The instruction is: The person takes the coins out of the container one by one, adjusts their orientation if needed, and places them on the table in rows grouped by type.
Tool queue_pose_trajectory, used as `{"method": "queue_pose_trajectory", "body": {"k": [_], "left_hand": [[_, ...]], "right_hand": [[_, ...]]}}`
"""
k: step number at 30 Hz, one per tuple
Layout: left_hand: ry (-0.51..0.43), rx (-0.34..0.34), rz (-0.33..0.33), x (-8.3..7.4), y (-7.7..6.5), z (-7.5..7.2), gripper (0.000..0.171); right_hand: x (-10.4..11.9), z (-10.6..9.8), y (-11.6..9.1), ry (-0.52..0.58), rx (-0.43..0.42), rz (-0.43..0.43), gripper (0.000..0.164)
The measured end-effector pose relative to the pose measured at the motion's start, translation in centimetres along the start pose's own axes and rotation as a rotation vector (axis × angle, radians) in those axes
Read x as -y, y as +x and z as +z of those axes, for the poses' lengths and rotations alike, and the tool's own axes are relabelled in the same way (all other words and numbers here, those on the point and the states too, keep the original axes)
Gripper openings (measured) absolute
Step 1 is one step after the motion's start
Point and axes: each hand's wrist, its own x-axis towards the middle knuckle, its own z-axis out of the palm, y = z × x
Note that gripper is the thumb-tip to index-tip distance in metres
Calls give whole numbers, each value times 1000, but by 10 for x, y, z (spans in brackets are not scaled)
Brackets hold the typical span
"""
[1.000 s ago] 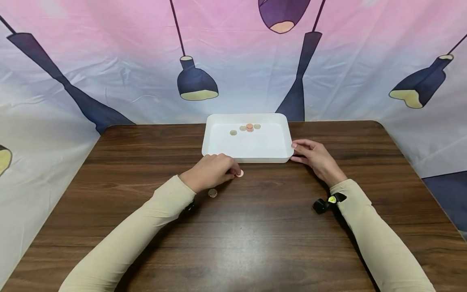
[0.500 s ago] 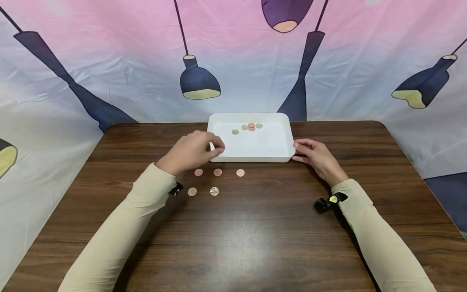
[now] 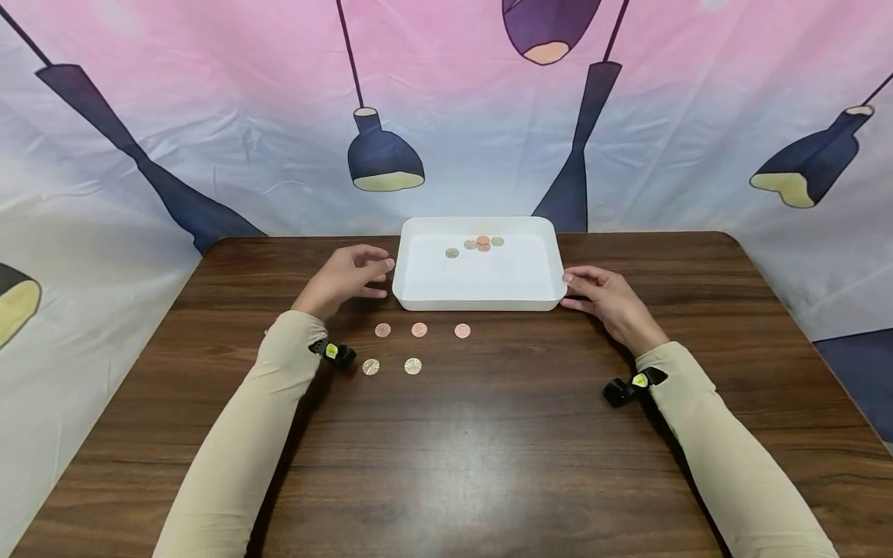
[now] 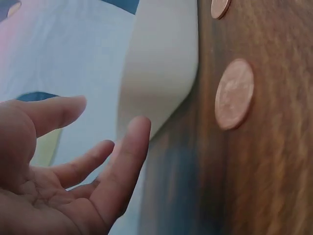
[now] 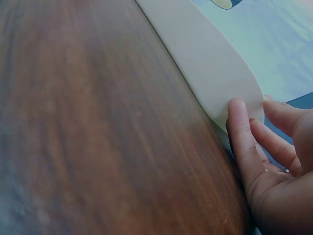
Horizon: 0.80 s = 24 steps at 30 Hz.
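A white tray (image 3: 481, 305) stands near the table's back edge, with several copper and silvery coins (image 3: 452, 253) on its floor. My left hand (image 3: 345, 277) is just left of the tray, fingers spread and nothing held; in the left wrist view its fingertips (image 4: 139, 127) overlap the tray's corner. At the opposite side, my right hand (image 3: 610, 304) holds the tray's right end by the front corner, thumb at the rim and another finger low on the outer wall. In front of the tray lie three copper coins (image 3: 419, 330) in a row, with two yellowish coins (image 3: 413, 366) nearer me.
The dark wood table (image 3: 474, 465) reaches toward me. Behind it hangs a cloth (image 3: 293, 155) printed with lamps. Black wrist cameras (image 3: 340, 356) are strapped over both sleeves.
My left hand has left the copper coin at the right of the row and swung left and back, past the tray's front left corner to its left side. The right hand has stayed at the tray.
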Motion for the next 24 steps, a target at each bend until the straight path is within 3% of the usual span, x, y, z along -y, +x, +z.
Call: {"method": "queue_pose_trajectory", "body": {"k": [6,14,24], "left_hand": [[-78,66,-21,15,10,3,50],[-120,75,-3,19,12,5,53],[-235,73,-37,28,10,2,55]], "right_hand": [[-2,-1,0,-10,-1,3,45],[1,-3,-1,-25,-11,-3,47],[-2,-1,0,12,3,-12,40]]}}
